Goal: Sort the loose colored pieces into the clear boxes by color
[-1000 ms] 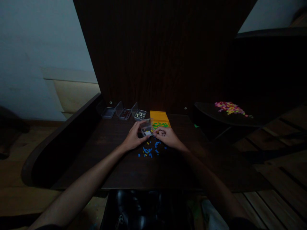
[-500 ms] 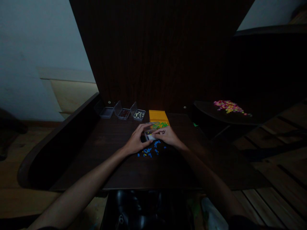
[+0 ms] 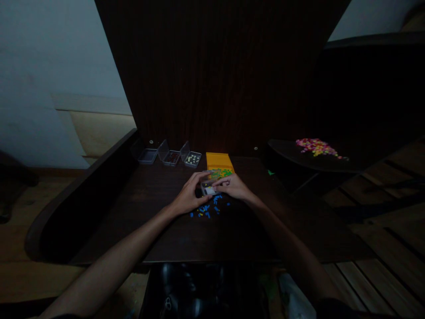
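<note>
On the dark wooden table (image 3: 166,230) my left hand (image 3: 190,196) and my right hand (image 3: 233,186) meet around a small clear plastic box (image 3: 208,189) with pale pieces inside. Fingers of both hands curl onto the box, the left from the left side and top, the right from the right side. Its lid looks lowered under my fingers. Just in front of the hands lies a scatter of small blue and yellow pieces (image 3: 206,209).
An orange tray (image 3: 217,159) with green pieces sits right behind the hands. Three small clear boxes (image 3: 171,157) with raised lids stand in a row at the back left. A heap of pink and yellow pieces (image 3: 316,147) rests on a dark surface to the right.
The clear box's lid, raised a second ago, has come down under my fingers. Both hands have closed in slightly on the box.
</note>
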